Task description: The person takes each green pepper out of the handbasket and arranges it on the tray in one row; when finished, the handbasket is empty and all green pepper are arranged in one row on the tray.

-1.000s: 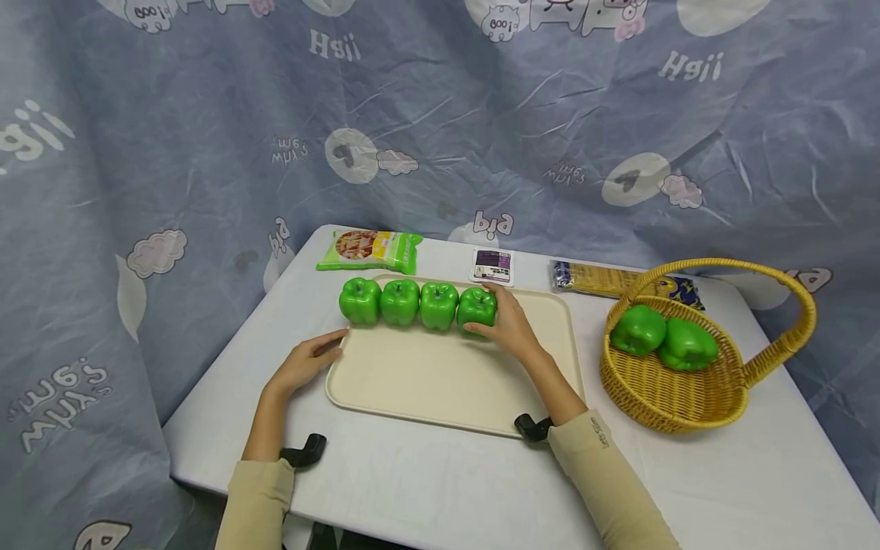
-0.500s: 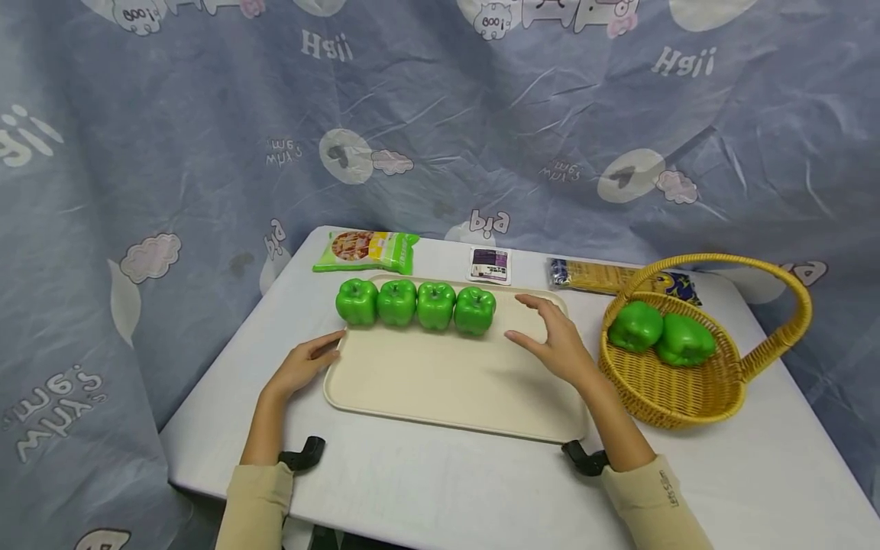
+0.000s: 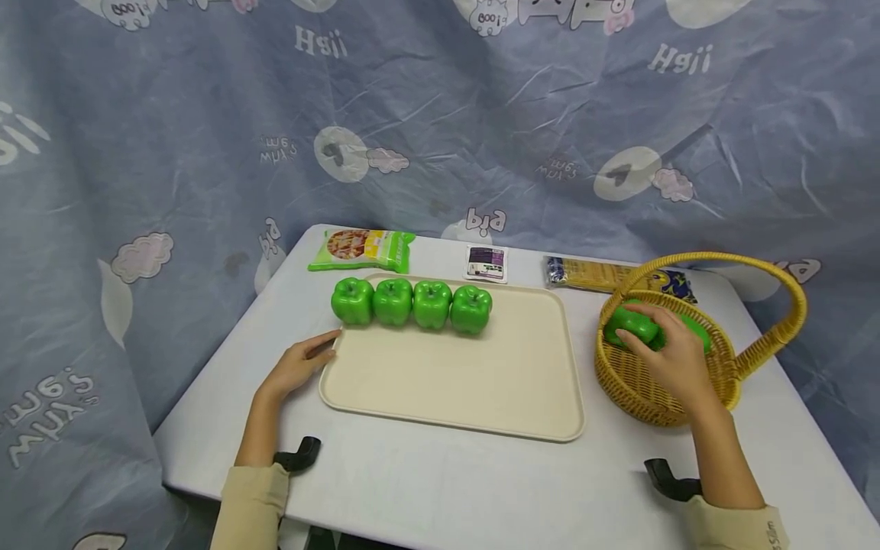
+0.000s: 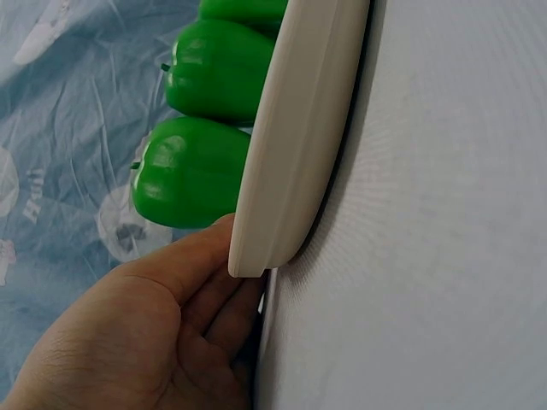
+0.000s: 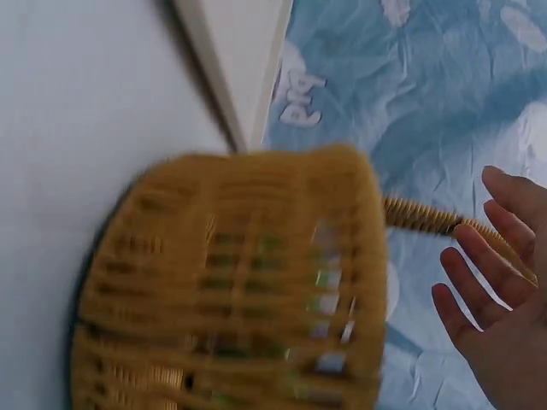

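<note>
Right hand (image 3: 670,353): I have its fingers spread and bent over the left green bell pepper (image 3: 632,325) in the wicker basket (image 3: 622,389); contact, I can't tell.
Basket: on the white surface (image 3: 426,489), right of the beige tray (image 3: 467,386), with a second green bell pepper (image 3: 700,330) partly behind my hand.
Left hand (image 3: 294,370): relaxed fingers, touching the tray's left edge.
Tray: four green bell peppers (image 3: 429,305) in a row along its far edge.

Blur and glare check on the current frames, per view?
Head: mostly crisp, small highlights on the peppers, sheen streaks on the curtain; left wrist: dimmer, tray edge readable with a dark shadow beneath; right wrist: basket weave smeared, motion or focus unclear.
</note>
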Available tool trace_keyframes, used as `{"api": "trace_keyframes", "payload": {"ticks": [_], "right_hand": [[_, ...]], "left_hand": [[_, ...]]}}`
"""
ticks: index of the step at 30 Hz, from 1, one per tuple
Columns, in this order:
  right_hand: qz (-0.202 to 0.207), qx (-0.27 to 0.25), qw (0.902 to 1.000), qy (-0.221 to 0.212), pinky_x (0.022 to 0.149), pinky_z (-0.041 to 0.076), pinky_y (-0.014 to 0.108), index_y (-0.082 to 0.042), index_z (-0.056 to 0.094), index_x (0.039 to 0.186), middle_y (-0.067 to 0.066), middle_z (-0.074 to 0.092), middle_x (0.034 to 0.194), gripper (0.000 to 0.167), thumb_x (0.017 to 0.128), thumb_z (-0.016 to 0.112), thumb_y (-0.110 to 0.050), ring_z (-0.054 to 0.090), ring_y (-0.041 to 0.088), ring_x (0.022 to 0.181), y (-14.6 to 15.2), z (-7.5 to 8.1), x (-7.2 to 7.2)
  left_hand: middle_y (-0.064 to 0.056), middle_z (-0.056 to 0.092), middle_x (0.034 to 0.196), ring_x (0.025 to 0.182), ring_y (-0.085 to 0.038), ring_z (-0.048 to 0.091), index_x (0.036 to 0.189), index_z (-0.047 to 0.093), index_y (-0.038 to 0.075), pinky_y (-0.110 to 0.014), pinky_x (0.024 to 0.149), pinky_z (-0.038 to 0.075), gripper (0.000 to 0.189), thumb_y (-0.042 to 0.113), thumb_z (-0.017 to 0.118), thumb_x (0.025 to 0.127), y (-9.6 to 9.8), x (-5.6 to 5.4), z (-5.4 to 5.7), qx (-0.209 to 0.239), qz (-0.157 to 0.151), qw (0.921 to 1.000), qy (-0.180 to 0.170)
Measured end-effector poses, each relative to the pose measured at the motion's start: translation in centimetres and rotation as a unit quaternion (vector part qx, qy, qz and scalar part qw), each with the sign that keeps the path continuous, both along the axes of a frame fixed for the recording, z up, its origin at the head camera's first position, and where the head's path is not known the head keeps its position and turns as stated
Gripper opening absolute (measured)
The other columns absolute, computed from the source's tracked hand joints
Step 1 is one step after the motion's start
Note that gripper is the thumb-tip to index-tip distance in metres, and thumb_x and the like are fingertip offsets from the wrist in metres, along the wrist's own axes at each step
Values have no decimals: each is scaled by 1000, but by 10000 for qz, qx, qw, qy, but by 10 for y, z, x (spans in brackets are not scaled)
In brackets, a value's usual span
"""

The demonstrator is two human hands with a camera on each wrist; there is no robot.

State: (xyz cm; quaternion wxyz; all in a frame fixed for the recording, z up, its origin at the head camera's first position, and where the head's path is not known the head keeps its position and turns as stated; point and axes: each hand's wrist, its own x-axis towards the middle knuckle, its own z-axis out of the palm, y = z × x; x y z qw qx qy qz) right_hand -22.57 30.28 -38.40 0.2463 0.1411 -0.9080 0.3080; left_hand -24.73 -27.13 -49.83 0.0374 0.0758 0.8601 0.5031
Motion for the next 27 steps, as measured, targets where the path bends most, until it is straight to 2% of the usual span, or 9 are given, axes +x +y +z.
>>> {"api": "trace_keyframes", "payload": {"ticks": [4, 8, 11, 16, 22, 27], "right_hand": [[-51, 278, 9995, -157, 84, 36, 62, -5, 57, 122, 23, 52, 122, 44, 81, 72, -11, 45, 45, 110, 21, -1, -11], [121, 772, 9950, -628, 94, 25, 66, -1, 50, 127, 26, 44, 130, 53, 81, 72, -14, 35, 49, 120, 37, -6, -26], [321, 1206, 9883, -873, 93, 25, 67, 0, 46, 130, 28, 40, 132, 60, 79, 74, -15, 33, 51, 120, 46, -11, -36], [663, 1723, 9769, -1075, 85, 30, 69, -6, 42, 136, 27, 35, 136, 71, 75, 77, -15, 34, 53, 117, 55, -19, -51], [1023, 1717, 9702, -1373, 87, 27, 70, -8, 39, 139, 23, 26, 144, 76, 74, 78, -14, 28, 54, 121, 61, -26, -61], [1044, 1703, 9666, -1606, 88, 23, 72, -10, 37, 141, 24, 22, 145, 78, 74, 77, -13, 24, 56, 122, 67, -30, -62]], "left_hand": [[-10, 43, 140, 131, -30, 33, 136, 48, 14, -47, 106, 27, 46, 26, 58, 93, -2, 0, 1, 23, -7, 10000, -4], [-10, 42, 140, 131, -30, 32, 136, 48, 14, -47, 106, 26, 46, 26, 58, 93, -3, 1, 0, 54, -23, 10000, -11], [-9, 42, 140, 132, -30, 32, 136, 48, 14, -47, 106, 26, 46, 25, 57, 93, -3, 2, 0, 77, -35, 10000, -18], [-10, 42, 140, 132, -30, 31, 136, 48, 12, -47, 106, 26, 45, 23, 57, 93, -2, 3, 1, 64, -39, 10000, -11], [-10, 42, 140, 131, -31, 32, 136, 48, 12, -48, 106, 26, 46, 24, 57, 93, -1, 2, 1, 35, 3, 10000, 16], [-9, 42, 140, 131, -29, 32, 136, 48, 12, -47, 106, 26, 45, 23, 57, 93, 0, 2, 1, 96, -24, 10000, 15]]}}
